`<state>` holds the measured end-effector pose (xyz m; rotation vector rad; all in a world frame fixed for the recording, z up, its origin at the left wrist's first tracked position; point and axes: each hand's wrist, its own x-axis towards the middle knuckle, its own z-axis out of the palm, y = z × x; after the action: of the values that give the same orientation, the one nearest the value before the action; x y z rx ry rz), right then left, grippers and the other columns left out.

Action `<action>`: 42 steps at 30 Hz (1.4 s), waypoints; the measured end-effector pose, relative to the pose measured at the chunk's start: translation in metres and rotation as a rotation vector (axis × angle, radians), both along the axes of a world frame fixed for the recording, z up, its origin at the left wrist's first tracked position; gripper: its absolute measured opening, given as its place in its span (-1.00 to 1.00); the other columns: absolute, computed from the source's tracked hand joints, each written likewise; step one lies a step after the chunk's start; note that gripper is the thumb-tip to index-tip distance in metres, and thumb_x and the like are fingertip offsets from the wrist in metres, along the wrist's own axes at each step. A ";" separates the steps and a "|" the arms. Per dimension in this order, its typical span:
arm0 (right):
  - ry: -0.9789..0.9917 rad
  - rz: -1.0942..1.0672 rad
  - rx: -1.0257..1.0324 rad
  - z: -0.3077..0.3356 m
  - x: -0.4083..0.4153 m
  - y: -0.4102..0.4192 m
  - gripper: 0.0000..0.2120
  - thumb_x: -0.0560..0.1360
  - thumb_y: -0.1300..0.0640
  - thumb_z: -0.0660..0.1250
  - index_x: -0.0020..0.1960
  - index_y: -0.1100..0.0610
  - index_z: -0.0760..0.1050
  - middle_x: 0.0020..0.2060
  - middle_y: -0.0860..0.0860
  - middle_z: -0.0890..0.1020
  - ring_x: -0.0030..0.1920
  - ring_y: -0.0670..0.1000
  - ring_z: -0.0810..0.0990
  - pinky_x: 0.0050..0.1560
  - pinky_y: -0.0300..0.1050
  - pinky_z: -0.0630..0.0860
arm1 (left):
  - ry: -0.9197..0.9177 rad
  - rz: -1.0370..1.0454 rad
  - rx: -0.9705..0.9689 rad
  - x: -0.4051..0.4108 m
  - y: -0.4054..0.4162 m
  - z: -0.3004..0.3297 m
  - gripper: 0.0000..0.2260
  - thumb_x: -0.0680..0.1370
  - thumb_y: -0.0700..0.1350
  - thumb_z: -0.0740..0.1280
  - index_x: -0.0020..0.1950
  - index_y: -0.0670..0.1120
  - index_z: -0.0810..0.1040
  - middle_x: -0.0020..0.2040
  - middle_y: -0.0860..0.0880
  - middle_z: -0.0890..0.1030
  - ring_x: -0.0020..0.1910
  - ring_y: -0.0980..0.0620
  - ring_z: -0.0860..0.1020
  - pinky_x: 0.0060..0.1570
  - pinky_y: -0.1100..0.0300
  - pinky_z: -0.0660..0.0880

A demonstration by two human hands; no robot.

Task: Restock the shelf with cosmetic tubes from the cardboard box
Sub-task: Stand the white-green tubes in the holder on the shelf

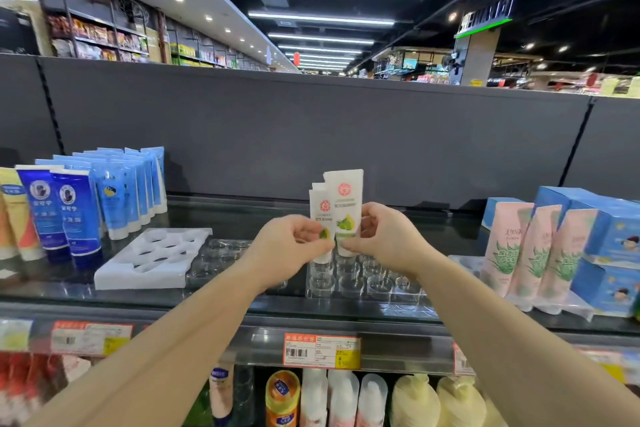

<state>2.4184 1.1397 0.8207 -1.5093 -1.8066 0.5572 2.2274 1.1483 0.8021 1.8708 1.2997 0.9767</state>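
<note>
**Two hands, white tubes over the clear tray**

Mid-shelf, both hands raised together above the clear tray [360,279] of round sockets. Left hand [291,243] curled, thumb and fingertips pinching the lower part of a white tube [322,208] — at least one more edge showing just behind it, so possibly a small stack. Right hand [384,239] likewise curled, fingers closed round the base of a taller-standing white tube [346,198] with a red seal and a green fruit print. Both tubes upright, caps down, touching side by side, caps right at the tray's far sockets; whether seated in them, cannot tell.

Left of the tray, a white foam insert [152,260] with oval holes, lying flat on the shelf [263,305]. Farther left, rows of light blue tubes [128,191] and, nearer, dark blue tubes [59,215] standing on their caps. To the right, pink tubes [533,246] with aloe print, and blue boxes [613,236] stacked behind them. On the shelf's near edge, an orange price tag [322,350] — below it, bottles on a lower level.
</note>
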 end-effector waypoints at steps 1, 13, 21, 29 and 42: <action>0.011 -0.034 -0.002 -0.003 0.004 0.004 -0.64 0.38 0.11 0.52 0.11 -0.01 0.49 -0.07 -0.13 0.66 -0.07 -0.12 0.63 -0.04 -0.14 0.60 | 0.241 0.034 0.079 -0.003 0.001 -0.004 -0.62 0.47 0.12 0.42 0.24 0.02 0.54 0.12 0.11 0.61 0.07 0.17 0.56 0.15 0.15 0.51; -0.070 -0.074 -0.064 -0.029 0.003 0.036 -0.61 0.44 0.10 0.46 0.23 0.01 0.46 0.14 -0.09 0.62 0.07 -0.08 0.60 0.07 -0.13 0.50 | 0.915 -0.043 0.083 -0.007 0.006 -0.016 -0.54 0.59 0.28 0.08 0.43 0.15 0.37 0.45 0.13 0.39 0.53 0.04 0.16 0.43 -0.27 -0.36; -0.237 -0.050 -0.135 -0.029 0.000 0.038 -0.58 0.49 0.07 0.41 0.31 0.02 0.39 0.26 -0.05 0.55 0.21 0.02 0.55 0.23 0.03 0.49 | 0.907 -0.048 0.063 -0.008 0.008 -0.019 -0.54 0.59 0.28 0.06 0.44 0.16 0.36 0.45 0.13 0.39 0.52 0.03 0.19 0.42 -0.27 -0.36; -0.199 -0.067 -0.130 -0.035 0.003 0.038 -0.57 0.47 0.04 0.44 0.29 0.01 0.41 0.24 -0.07 0.56 0.18 -0.01 0.56 0.22 -0.01 0.50 | 0.912 -0.049 0.060 -0.007 0.002 -0.015 -0.55 0.60 0.26 0.05 0.42 0.13 0.38 0.42 0.10 0.43 0.50 0.02 0.23 0.43 -0.29 -0.34; -0.153 -0.267 -0.130 -0.025 -0.004 -0.024 -0.34 0.52 -0.17 0.30 0.49 0.13 0.23 0.39 0.06 0.44 0.33 0.09 0.46 0.27 0.04 0.42 | 0.785 0.123 0.198 -0.036 -0.045 -0.009 -0.49 0.62 0.23 0.03 0.52 0.05 0.23 0.55 0.06 0.21 0.55 -0.04 0.07 0.50 -0.18 -0.13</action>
<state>2.4147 1.1156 0.7961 -1.8910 -1.6690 0.4449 2.1916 1.1035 0.7936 2.4804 1.8189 0.4243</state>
